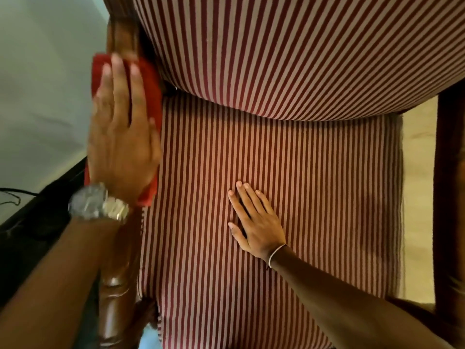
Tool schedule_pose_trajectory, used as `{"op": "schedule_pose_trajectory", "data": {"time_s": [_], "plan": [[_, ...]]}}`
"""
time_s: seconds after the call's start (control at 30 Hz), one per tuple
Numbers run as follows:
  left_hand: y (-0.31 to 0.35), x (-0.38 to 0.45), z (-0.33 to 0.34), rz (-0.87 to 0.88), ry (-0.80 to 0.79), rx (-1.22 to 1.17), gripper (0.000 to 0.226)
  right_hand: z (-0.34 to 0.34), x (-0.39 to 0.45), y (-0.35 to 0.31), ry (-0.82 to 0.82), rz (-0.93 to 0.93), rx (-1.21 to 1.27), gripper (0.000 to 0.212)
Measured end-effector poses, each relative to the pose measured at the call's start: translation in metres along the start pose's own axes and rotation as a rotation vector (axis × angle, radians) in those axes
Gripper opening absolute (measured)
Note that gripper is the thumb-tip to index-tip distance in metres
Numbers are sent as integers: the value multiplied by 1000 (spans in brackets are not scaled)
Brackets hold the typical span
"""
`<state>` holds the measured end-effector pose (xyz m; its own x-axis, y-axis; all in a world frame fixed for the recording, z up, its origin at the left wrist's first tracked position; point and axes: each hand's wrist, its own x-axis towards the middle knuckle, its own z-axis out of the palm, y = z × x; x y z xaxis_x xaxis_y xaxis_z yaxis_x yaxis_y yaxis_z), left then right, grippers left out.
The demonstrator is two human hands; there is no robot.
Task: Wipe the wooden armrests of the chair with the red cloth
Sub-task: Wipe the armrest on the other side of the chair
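Observation:
I look straight down on a chair with a red-and-cream striped seat point(314, 185) and backrest point(289, 51). Its left wooden armrest point(113, 293) runs up the left side, dark brown and glossy. My left hand point(120, 137), with a silver watch on the wrist, lies flat on the red cloth point(152, 94) and presses it onto the far half of that armrest. The cloth wraps over the wood under my palm. My right hand point(254, 222) rests flat on the seat cushion, fingers spread, holding nothing. The right armrest point(450, 197) shows at the right edge.
A pale grey-white wall or surface point(42, 84) fills the left side. A dark object point(30, 235) with a thin black cable sits low on the left beside the chair. Light-coloured floor point(417, 197) shows between the seat and the right armrest.

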<state>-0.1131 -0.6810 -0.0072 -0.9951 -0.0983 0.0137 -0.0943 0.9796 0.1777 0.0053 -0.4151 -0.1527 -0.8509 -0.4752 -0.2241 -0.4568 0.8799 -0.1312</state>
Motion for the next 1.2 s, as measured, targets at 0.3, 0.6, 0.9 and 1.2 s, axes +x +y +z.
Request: {"op": "schedule_pose_trajectory", "data": {"time_s": [0.3, 0.6, 0.9, 1.2], "plan": [[-13, -121, -4, 73, -169, 86, 67, 3, -1, 1, 23, -14, 45, 70], [-1, -7, -1, 35, -10, 62, 67, -4, 0, -2, 48, -36, 58, 70], [-14, -98, -1, 43, -49, -93, 67, -41, 10, -37, 27, 176, 472, 72], [-22, -159, -57, -652, -219, -549, 66, -158, 115, -108, -298, 353, 1743, 76]]}}
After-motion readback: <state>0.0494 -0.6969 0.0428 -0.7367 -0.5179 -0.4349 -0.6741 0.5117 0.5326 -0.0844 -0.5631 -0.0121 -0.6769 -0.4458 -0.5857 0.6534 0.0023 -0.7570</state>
